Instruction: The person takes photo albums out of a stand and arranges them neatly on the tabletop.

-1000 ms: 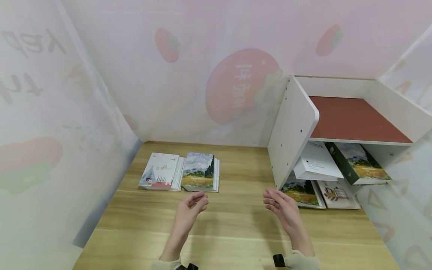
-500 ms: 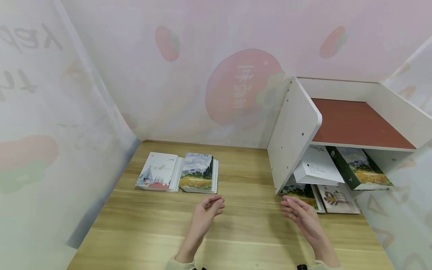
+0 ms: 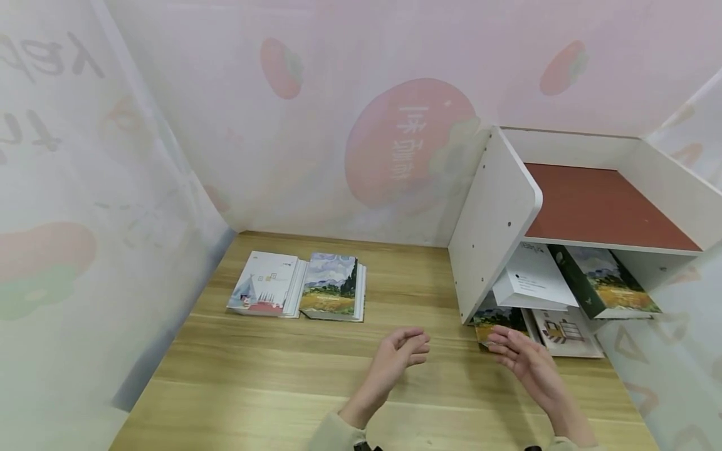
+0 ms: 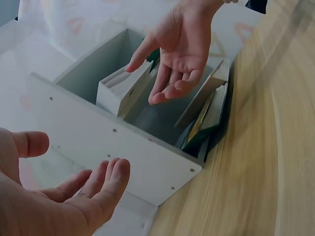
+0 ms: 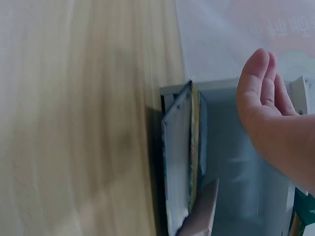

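Head view: the lower-left book (image 3: 499, 317) in the shelf (image 3: 496, 228) is lying just beyond my loose, empty right hand (image 3: 529, 362), farther from my loose, empty left hand (image 3: 396, 358).

Nothing cleanly legible. Left wall sheet (image 3: 84, 169): big pale lettering, seemingly reversed, cut off at frame edge, can't resolve words. Large strawberry print (image 3: 372, 144) on back wall: column of pale characters, also unreadable. Shelved white book (image 3: 533, 272): black print, too small to read
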A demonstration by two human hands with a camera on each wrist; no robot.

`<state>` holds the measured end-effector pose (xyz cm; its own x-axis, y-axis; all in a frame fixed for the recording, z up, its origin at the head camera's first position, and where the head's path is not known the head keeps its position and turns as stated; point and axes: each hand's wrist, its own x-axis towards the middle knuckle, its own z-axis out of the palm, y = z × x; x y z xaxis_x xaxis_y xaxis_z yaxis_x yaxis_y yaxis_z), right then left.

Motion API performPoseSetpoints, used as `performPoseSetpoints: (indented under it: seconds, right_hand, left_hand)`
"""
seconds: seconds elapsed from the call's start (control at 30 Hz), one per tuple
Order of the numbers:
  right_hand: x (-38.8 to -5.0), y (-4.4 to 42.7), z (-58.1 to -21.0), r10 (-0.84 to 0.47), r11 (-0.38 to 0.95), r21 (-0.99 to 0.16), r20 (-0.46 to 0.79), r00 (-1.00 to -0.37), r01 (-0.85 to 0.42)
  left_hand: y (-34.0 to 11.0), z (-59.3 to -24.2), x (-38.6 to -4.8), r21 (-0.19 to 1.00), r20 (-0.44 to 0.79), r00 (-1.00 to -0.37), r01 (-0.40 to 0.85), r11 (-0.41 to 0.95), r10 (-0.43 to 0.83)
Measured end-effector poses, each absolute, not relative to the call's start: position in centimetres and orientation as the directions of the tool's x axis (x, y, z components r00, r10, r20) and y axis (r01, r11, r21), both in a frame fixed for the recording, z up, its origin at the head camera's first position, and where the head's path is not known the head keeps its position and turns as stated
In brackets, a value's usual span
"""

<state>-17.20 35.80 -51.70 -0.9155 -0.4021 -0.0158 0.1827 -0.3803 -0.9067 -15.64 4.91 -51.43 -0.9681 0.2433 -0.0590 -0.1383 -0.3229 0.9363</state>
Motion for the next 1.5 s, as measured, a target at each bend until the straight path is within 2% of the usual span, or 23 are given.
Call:
performPoseSetpoints:
  seconds: [0.2,0.4,0.73,0.93,1.23,1.5]
  right_hand:
    - [-18.0,37.8,-50.9,-0.496,-0.460,-0.854,0.021,-0.868,0.242]
    - [-18.6,40.1,-50.0,-0.582,-0.407,-0.865,-0.002,-0.813,0.293]
    - [-20.1,43.8,-48.3,-0.619,-0.426,-0.846,0.014,-0.786,0.320]
    - [-20.9,45.1,-48.1,-0.605,-0.464,-0.808,-0.011,-0.796,0.364]
    - [-21.6,45.4,-48.1,-0.592,-0.557,-0.735,0.026,-0.805,0.386]
    - [-21.8,45.6,-48.3,-0.539,-0.574,-0.732,0.000,-0.843,0.367]
  left_hand:
    - [6.6,-50.2,-16.7,0.926,-0.081,-0.951,-0.183,-0.330,0.299]
    - [8.9,-48.7,-17.9,0.930,-0.099,-0.932,-0.211,-0.301,0.348]
    - [12.6,-45.9,-19.8,0.971,-0.108,-0.900,-0.186,-0.151,0.422]
    - [14.6,-45.0,-21.0,0.962,-0.161,-0.889,-0.238,-0.131,0.429]
    - [16.5,-45.0,-21.8,0.938,-0.232,-0.893,-0.310,-0.153,0.387]
    - [17.8,-44.8,-22.2,0.946,-0.224,-0.909,-0.289,-0.145,0.352]
